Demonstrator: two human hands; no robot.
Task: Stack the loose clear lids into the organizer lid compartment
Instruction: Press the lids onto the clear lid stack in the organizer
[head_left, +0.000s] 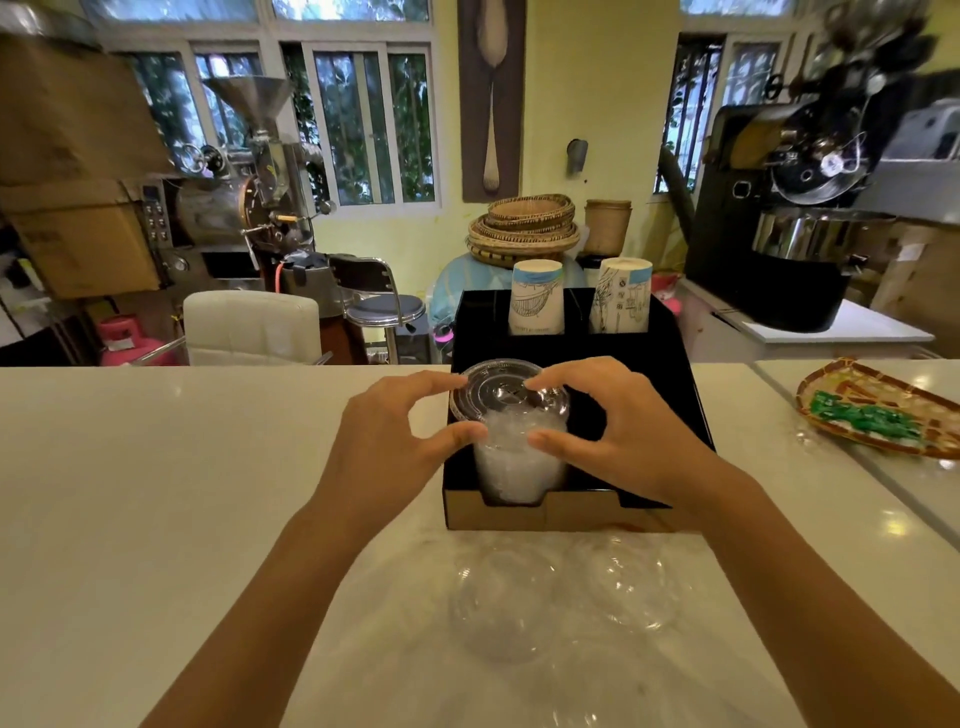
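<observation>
A black organizer (670, 364) stands on the white counter ahead of me. Its front left compartment holds a tall stack of clear lids (519, 457). The top lid (506, 392) sits on that stack. My left hand (400, 431) pinches the stack's left side with thumb and forefinger. My right hand (608, 421) pinches the right side, fingertips on the top lid's rim. Two loose clear dome lids (506, 597) (623, 584) lie on clear plastic wrap on the counter in front of the organizer, between my forearms.
Two stacks of printed paper cups (537, 299) (623, 296) stand in the organizer's rear slots. A woven tray (878, 410) with green items lies at the right on a second counter. Coffee roasters, a chair and stools stand behind the counter.
</observation>
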